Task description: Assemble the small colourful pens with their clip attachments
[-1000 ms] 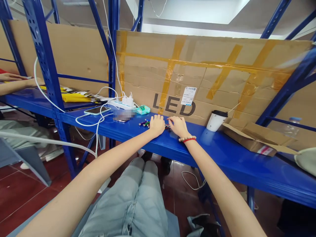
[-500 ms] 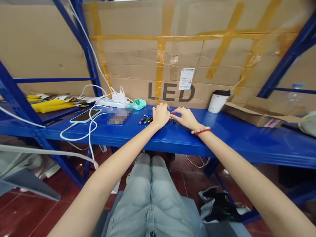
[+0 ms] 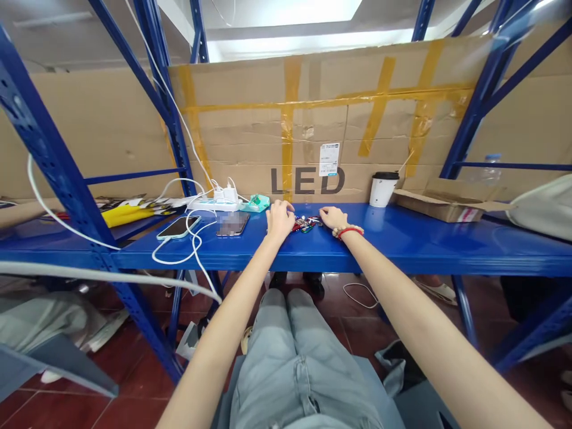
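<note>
A small heap of shiny coloured sticks (image 3: 305,224), pen-like with silvery ends, lies on the blue tabletop between my hands. Red, green and silver show in it; single pieces are hard to make out. My left hand (image 3: 280,218) cups the heap's left side, its bent fingers apart and touching or close to the sticks. On the other side, my right hand (image 3: 332,218) rests low at the heap's right end, palm down with fingers loosely curved and nothing visible in its grasp. A beaded bracelet and a red band circle my right wrist.
Left on the blue table (image 3: 402,247) are a charging phone (image 3: 179,227), a dark phone (image 3: 233,224), a power strip (image 3: 210,204) and a teal packet (image 3: 256,204). Right are a lidded cup (image 3: 382,190) and an open carton (image 3: 435,205). Cardboard (image 3: 250,143) stands behind.
My hands have moved apart, left hand to the heap's left side, right hand to its right. The sticks now sit bunched between them. The head view has tilted up.
</note>
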Motion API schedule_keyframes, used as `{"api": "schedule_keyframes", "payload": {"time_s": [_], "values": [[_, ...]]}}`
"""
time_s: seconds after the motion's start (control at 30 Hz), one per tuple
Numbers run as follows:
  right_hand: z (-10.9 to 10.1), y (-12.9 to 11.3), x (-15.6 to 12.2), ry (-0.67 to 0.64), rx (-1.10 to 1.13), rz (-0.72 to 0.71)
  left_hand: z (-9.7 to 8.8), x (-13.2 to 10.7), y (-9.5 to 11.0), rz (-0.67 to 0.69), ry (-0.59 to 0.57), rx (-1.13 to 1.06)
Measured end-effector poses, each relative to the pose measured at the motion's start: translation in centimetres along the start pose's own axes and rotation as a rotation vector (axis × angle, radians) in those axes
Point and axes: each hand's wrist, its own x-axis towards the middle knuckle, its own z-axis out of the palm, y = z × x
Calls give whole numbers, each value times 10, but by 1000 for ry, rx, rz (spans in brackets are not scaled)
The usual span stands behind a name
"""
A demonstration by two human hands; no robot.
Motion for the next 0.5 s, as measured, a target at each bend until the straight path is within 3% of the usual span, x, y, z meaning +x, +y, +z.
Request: {"api": "schedule_keyframes", "payload": {"time_s": [0.07, 0.2, 0.37, 0.5], "values": [[1, 5, 2, -63, 16, -43, 0, -3, 3, 83, -2, -9], [1, 8, 0, -26, 13, -181, 1, -4, 8, 225, -34, 19], [1, -3, -5, -131, -117, -418, 12, -2, 6, 332, -155, 147], [1, -10, -10, -71, -64, -498, 18, -3, 5, 355, -219, 231]]}}
